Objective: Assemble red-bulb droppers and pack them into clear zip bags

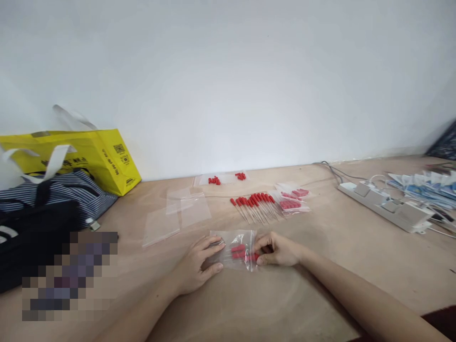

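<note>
A clear zip bag lies flat on the table, with several red-ended pieces inside it. My left hand rests on the bag's left end, fingers apart. At the right-hand opening, my right hand pinches the red end of a thin stick-like piece that sits partly in the bag. Beyond the bag, several loose thin pale sticks with red bulb-like ends lie side by side. Their exact kind is too small to tell; they resemble droppers.
Filled bags lie beside the loose sticks. Flat clear bags are at left; another bag with red ends is by the wall. A power strip and fanned packets stand right. A yellow bag and dark bags sit left.
</note>
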Action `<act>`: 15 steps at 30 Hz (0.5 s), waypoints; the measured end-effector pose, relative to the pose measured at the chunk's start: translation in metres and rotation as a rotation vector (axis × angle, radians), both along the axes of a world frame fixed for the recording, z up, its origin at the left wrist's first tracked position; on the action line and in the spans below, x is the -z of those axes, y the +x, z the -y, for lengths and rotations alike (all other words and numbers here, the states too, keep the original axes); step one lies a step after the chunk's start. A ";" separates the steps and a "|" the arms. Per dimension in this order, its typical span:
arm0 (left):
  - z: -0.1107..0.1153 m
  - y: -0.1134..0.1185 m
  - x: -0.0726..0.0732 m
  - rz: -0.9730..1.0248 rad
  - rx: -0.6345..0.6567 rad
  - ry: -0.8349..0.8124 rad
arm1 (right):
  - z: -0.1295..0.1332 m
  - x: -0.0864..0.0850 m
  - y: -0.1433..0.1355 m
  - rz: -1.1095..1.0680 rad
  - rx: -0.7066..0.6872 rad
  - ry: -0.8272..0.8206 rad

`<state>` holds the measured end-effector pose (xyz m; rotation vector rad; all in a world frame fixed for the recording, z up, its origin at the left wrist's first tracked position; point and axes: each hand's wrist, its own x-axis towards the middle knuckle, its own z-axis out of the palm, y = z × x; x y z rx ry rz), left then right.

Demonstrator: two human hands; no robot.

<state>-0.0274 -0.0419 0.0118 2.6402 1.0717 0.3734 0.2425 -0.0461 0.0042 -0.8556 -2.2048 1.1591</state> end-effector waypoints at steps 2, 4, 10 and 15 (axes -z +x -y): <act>0.000 0.000 0.000 0.008 -0.002 0.006 | 0.000 0.003 -0.004 -0.001 0.087 -0.001; 0.000 0.000 0.001 0.008 -0.010 0.005 | 0.000 0.007 -0.010 0.010 0.253 -0.004; 0.000 -0.001 0.004 -0.007 -0.042 -0.010 | 0.002 0.010 -0.018 0.020 0.436 0.070; 0.001 0.001 0.007 -0.030 -0.065 -0.002 | 0.005 0.004 -0.015 0.004 0.183 0.013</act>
